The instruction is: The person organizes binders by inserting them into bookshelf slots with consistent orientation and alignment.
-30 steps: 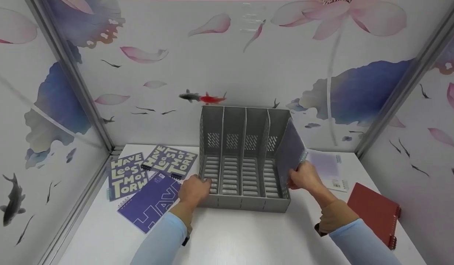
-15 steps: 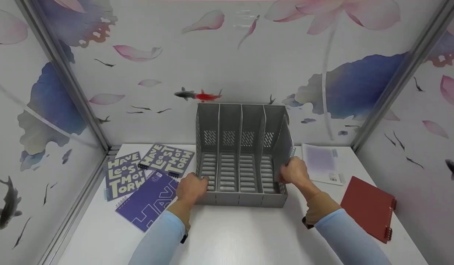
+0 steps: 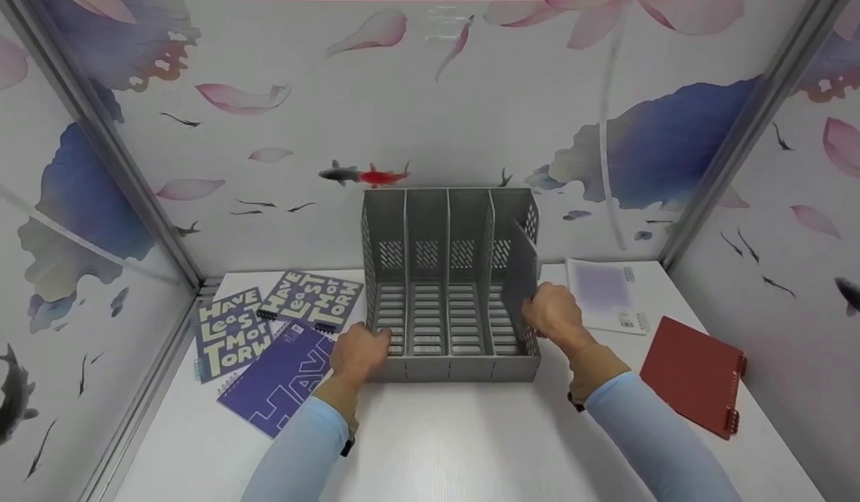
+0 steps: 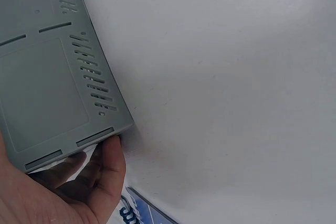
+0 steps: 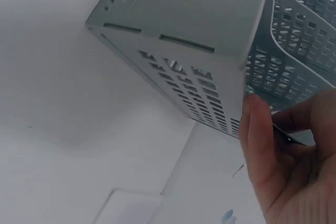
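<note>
A grey plastic file rack [image 3: 471,369] with several upright compartments stands against the back wall. At its left front corner my left hand [image 3: 360,352] grips the side wall; in the left wrist view the curled fingers [image 4: 111,166] press the outside of the corner. My right hand [image 3: 552,317] pinches the near edge of a thin, dark grey-looking notebook [image 3: 519,275], which stands upright and slightly slanted inside the rightmost compartment. In the right wrist view the fingers [image 5: 257,145] lie by the rack's perforated side wall [image 5: 184,82], and the notebook is mostly hidden.
Left of the rack lie two lettered notebooks [image 3: 231,335] [image 3: 314,300] and a purple-blue notebook [image 3: 283,380], partly overlapping. On the right are a pale lilac-and-white notebook [image 3: 604,293] and a red spiral notebook [image 3: 691,376]. Patterned walls [image 3: 430,125] enclose the white table [image 3: 436,439].
My right hand has moved left and slightly up, bringing the notebook from along the rack's right wall farther into the rightmost compartment. The left hand has stayed at the rack's corner.
</note>
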`<action>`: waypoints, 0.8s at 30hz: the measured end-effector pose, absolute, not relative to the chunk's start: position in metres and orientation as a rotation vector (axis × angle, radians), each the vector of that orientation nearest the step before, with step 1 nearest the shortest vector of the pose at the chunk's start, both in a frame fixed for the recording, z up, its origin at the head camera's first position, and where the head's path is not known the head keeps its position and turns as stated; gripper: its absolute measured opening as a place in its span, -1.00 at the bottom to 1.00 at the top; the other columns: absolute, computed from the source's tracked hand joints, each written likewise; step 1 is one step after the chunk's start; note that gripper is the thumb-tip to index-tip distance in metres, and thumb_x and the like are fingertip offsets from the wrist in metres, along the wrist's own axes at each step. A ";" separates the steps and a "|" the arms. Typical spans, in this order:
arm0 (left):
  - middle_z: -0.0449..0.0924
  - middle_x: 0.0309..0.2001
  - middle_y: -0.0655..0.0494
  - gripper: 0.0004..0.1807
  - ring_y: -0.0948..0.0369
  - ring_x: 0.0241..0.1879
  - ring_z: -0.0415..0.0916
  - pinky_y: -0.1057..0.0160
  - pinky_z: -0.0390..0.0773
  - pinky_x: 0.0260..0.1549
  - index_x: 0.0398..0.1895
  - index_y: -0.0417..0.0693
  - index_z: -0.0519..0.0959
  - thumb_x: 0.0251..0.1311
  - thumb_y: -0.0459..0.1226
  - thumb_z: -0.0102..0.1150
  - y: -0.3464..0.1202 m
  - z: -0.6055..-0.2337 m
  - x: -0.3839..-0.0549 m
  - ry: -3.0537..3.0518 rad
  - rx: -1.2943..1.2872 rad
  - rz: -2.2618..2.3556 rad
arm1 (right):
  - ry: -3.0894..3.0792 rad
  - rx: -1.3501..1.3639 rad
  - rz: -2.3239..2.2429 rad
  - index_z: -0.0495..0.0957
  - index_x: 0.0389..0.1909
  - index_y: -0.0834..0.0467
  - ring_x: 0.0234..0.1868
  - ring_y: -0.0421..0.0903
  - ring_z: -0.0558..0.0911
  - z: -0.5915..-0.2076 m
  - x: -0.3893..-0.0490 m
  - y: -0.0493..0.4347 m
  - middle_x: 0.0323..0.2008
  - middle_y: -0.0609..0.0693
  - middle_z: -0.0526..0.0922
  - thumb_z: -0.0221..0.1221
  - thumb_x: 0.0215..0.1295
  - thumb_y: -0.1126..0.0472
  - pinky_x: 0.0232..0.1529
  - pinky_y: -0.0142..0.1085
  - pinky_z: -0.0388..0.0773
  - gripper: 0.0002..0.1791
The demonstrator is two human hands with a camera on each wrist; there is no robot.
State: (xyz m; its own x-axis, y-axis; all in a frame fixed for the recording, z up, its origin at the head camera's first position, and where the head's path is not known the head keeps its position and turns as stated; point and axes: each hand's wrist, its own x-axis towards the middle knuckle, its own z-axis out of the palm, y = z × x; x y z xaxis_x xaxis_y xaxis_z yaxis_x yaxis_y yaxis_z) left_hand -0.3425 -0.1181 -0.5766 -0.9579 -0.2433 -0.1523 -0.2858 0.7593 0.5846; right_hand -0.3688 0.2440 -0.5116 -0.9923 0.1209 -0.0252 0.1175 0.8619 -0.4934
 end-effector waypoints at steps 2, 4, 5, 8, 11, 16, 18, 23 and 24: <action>0.73 0.34 -0.33 -0.22 -0.32 0.33 0.71 -0.30 0.68 0.28 0.48 -0.28 0.57 0.54 0.18 0.10 -0.118 -0.576 -0.343 2.875 -0.438 0.973 | -3.081 -0.154 0.632 0.73 -0.13 0.38 -0.18 0.24 0.86 -0.516 -0.370 0.243 -0.19 0.33 0.85 0.03 0.47 0.17 -0.16 0.17 0.79 -0.61; 0.73 0.34 -0.33 -0.21 -0.32 0.33 0.71 -0.29 0.68 0.28 0.48 -0.28 0.57 0.54 0.19 0.10 -0.118 -0.576 -0.342 2.871 -0.440 0.976 | -3.103 -0.140 0.561 0.72 -0.07 0.39 -0.06 0.32 0.83 -0.521 -0.371 0.243 -0.08 0.37 0.83 0.01 0.45 0.18 -0.04 0.30 0.75 -0.59; 0.74 0.34 -0.33 -0.21 -0.32 0.32 0.72 -0.29 0.69 0.27 0.48 -0.28 0.57 0.54 0.19 0.10 -0.118 -0.576 -0.341 2.869 -0.440 0.977 | -3.111 -0.145 0.573 0.72 -0.04 0.39 -0.04 0.31 0.83 -0.525 -0.372 0.243 -0.06 0.38 0.83 0.00 0.46 0.18 0.00 0.31 0.75 -0.58; 0.74 0.33 -0.33 -0.21 -0.31 0.31 0.72 -0.28 0.69 0.27 0.48 -0.28 0.57 0.53 0.19 0.09 -0.118 -0.576 -0.339 2.867 -0.438 0.970 | -3.115 -0.187 0.651 0.71 -0.06 0.35 -0.16 0.18 0.76 -0.532 -0.372 0.244 -0.12 0.29 0.83 -0.01 0.47 0.17 -0.04 0.25 0.73 -0.60; 0.74 0.33 -0.34 -0.21 -0.31 0.29 0.73 -0.28 0.70 0.25 0.48 -0.29 0.57 0.54 0.19 0.08 -0.117 -0.576 -0.337 2.872 -0.426 0.962 | -3.123 -0.211 0.718 0.69 -0.13 0.28 -0.30 0.04 0.62 -0.534 -0.372 0.245 -0.29 0.12 0.73 0.01 0.52 0.13 -0.19 0.10 0.67 -0.64; 0.74 0.32 -0.36 -0.21 -0.33 0.29 0.73 -0.31 0.70 0.24 0.48 -0.31 0.56 0.55 0.18 0.08 -0.117 -0.576 -0.338 2.880 -0.411 0.949 | -3.150 -0.238 0.803 0.67 -0.25 0.17 -0.43 -0.07 0.61 -0.526 -0.373 0.244 -0.46 -0.05 0.68 0.08 0.56 0.06 -0.36 -0.14 0.50 -0.69; 0.74 0.32 -0.36 -0.21 -0.33 0.30 0.72 -0.31 0.69 0.25 0.47 -0.32 0.57 0.55 0.18 0.07 -0.118 -0.576 -0.340 2.878 -0.408 0.947 | -3.146 -0.247 0.832 0.68 -0.26 0.15 -0.45 -0.08 0.64 -0.523 -0.373 0.243 -0.48 -0.05 0.72 0.09 0.55 0.06 -0.38 -0.17 0.47 -0.70; 0.74 0.32 -0.33 -0.23 -0.32 0.32 0.71 -0.31 0.67 0.28 0.45 -0.30 0.58 0.55 0.18 0.07 -0.118 -0.575 -0.343 2.871 -0.416 0.955 | -3.134 -0.240 0.852 0.71 -0.22 0.19 -0.46 -0.10 0.66 -0.519 -0.374 0.245 -0.48 -0.04 0.76 0.10 0.52 0.06 -0.42 -0.20 0.45 -0.68; 0.74 0.32 -0.33 -0.23 -0.32 0.32 0.71 -0.31 0.67 0.28 0.45 -0.29 0.59 0.55 0.18 0.06 -0.118 -0.574 -0.343 2.872 -0.418 0.954 | -3.133 -0.240 0.851 0.71 -0.22 0.20 -0.46 -0.10 0.66 -0.518 -0.374 0.246 -0.48 -0.04 0.75 0.11 0.52 0.05 -0.43 -0.20 0.45 -0.68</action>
